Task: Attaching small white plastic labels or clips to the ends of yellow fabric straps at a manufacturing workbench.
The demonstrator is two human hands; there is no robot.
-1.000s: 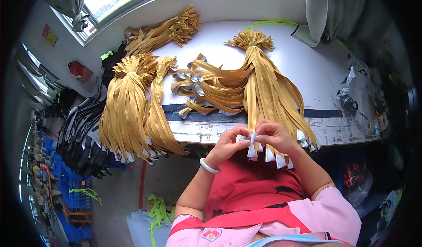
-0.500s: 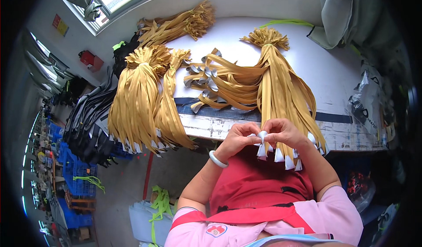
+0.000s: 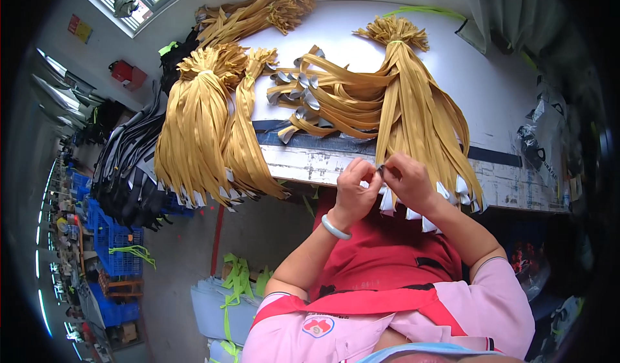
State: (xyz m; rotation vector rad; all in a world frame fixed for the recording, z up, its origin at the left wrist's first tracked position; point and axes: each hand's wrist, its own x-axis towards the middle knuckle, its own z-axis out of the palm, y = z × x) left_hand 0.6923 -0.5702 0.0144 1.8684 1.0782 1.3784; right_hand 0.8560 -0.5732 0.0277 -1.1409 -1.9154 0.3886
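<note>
A bundle of golden-yellow fabric tapes (image 3: 423, 104), tied near its far end, lies on the table and hangs over the near edge toward me. Both hands meet at the end of one tape at the bundle's left side. My left hand (image 3: 357, 188), with a pale bangle on its wrist, is closed in a pinch there. Opposite it, my right hand (image 3: 411, 181) also pinches the tape's end, where a small dark grey bit shows between the fingertips. White tips (image 3: 413, 213) of other tapes hang below the right hand. Several tapes with curled silver-grey ends (image 3: 310, 98) lie fanned out to the left.
More golden bundles (image 3: 197, 124) hang over the table's left edge, beside black and grey straps (image 3: 126, 169). Another bundle (image 3: 258, 14) lies at the back. The white table (image 3: 504, 98) has a worn near edge. Blue crates (image 3: 119, 247) stand on the floor at left.
The whole view has shifted, so the table sits higher in the picture. Between my fingertips a dark grey bit now shows where a white tip showed before; both hands stay together.
</note>
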